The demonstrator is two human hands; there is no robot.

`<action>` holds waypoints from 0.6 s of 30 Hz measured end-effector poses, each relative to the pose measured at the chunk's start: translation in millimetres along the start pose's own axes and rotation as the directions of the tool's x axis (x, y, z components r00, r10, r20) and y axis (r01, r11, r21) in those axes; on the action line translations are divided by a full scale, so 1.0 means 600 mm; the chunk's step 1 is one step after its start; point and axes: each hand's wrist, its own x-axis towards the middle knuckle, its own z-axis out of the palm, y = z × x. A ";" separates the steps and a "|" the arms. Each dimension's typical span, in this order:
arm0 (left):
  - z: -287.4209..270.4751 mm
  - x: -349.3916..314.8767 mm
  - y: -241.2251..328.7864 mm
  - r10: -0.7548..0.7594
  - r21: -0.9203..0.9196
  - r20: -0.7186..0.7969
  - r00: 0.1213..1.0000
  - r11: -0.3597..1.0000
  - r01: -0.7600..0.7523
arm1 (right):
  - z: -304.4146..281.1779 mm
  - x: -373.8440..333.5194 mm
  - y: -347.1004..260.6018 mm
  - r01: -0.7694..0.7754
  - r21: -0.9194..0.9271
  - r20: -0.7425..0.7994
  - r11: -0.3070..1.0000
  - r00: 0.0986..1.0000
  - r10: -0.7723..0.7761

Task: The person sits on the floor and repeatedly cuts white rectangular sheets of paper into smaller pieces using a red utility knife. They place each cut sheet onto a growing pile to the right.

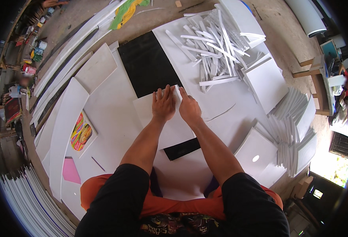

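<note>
A white sheet (pixel 170 128) lies before me across a black board (pixel 148 63), which shows beyond its far edge and again at its near edge. My left hand (pixel 164 106) presses on the sheet's far part with fingers stretched forward. Right beside it, my right hand (pixel 190 106) is closed, knuckles up; what it grips is hidden. Between the two hands a narrow white piece (pixel 177 95) stands out at the sheet's far right corner. Both forearms reach straight ahead.
Loose white strips (pixel 217 49) are heaped at the far right. Stacked white panels (pixel 264 83) and fanned thin sheets (pixel 296 114) line the right side. Long white boards (pixel 69 110), a printed colourful panel (pixel 82 134) and a pink piece (pixel 71 170) lie left.
</note>
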 end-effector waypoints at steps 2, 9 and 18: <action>0.004 -0.001 -0.001 0.007 0.002 -0.015 1.000 1.000 -0.007 | 0.003 0.002 0.001 0.001 0.004 0.016 1.000 1.000 -0.001; 0.018 0.003 -0.003 0.022 0.007 -0.101 0.995 1.000 -0.021 | 0.009 0.007 -0.001 0.021 -0.065 0.077 0.998 0.997 -0.016; 0.009 0.003 0.002 0.009 0.061 -0.078 0.997 0.998 -0.004 | -0.013 0.017 -0.032 0.031 -0.129 0.139 0.991 0.990 -0.013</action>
